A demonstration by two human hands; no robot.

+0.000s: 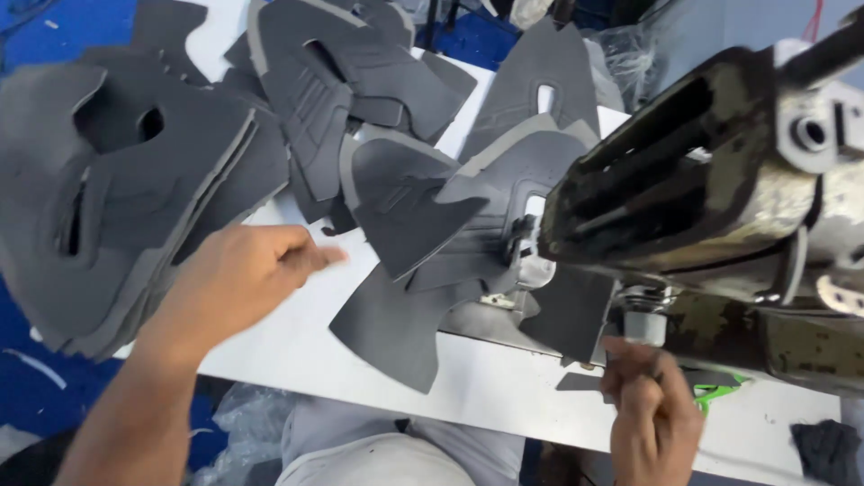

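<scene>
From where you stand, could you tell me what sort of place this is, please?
Most likely a shoe factory sewing station. Stacks of grey cut shoe-upper pieces lie on a white worktable, a worn industrial sewing machine stands over it, and the right hand holds a grey piece by the needle.

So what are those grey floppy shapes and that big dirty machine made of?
The grey cut pieces look like soft synthetic sheet or foam-backed fabric: matte, thin, bending at the edges, with a paler layer showing. The machine looks like painted metal, worn and grimy, with shiny bare patches. The table looks smooth white laminate.
</scene>
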